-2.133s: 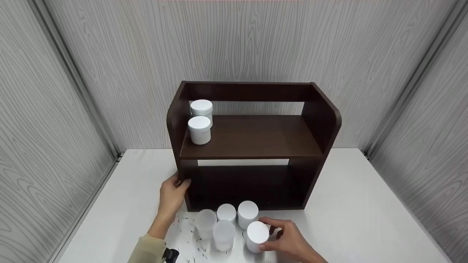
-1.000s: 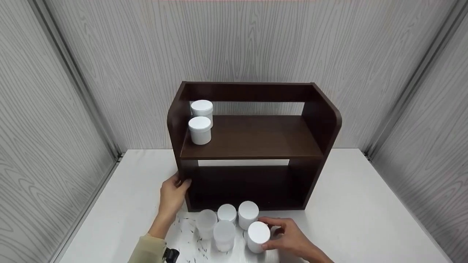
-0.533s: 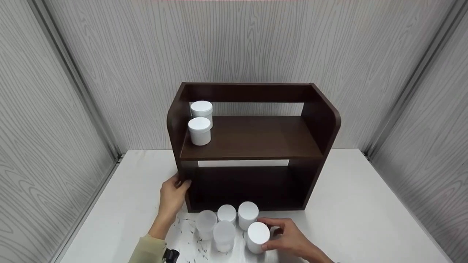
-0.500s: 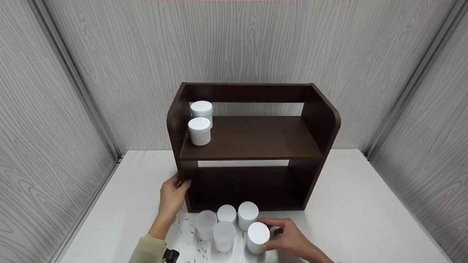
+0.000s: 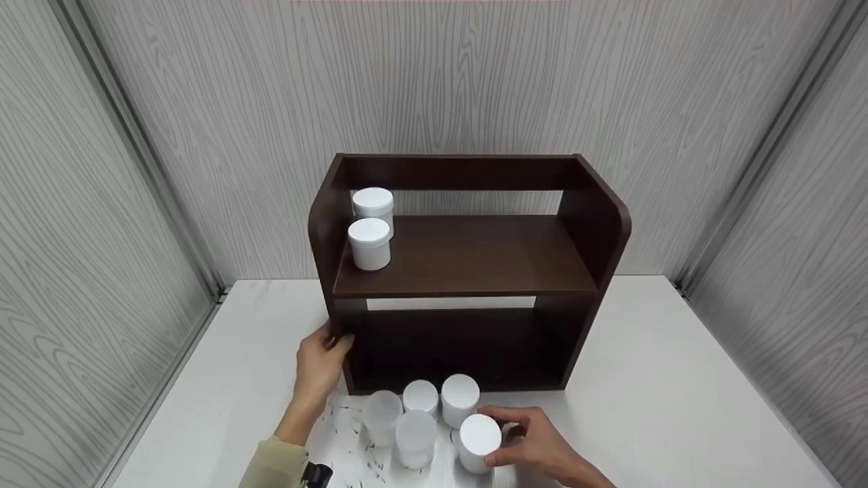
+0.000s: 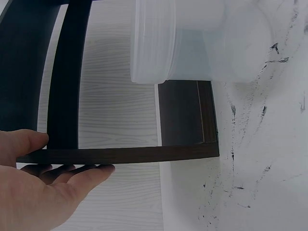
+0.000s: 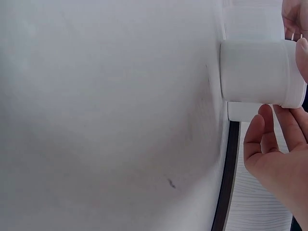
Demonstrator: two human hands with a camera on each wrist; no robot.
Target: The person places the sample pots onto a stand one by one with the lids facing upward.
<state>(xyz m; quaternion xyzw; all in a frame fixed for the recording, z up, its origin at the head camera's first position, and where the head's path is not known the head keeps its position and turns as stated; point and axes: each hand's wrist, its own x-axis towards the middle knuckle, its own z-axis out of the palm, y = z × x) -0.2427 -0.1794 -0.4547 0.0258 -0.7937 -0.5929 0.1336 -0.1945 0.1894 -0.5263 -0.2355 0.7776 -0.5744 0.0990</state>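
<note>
In the head view my left hand grips the left side panel of a dark brown two-tier shelf. The left wrist view shows the thumb on one face of that panel and the fingers on the other. My right hand pinches a white lidded jar between thumb and fingers. In the right wrist view this jar appears upright, its base at the tabletop. Beside it stand two white-lidded jars and two translucent jars.
Two more white jars, a front one and a rear one, stand at the left end of the upper tier. Dark scuff marks dot the white table. Grey wood-grain panels enclose the back and sides.
</note>
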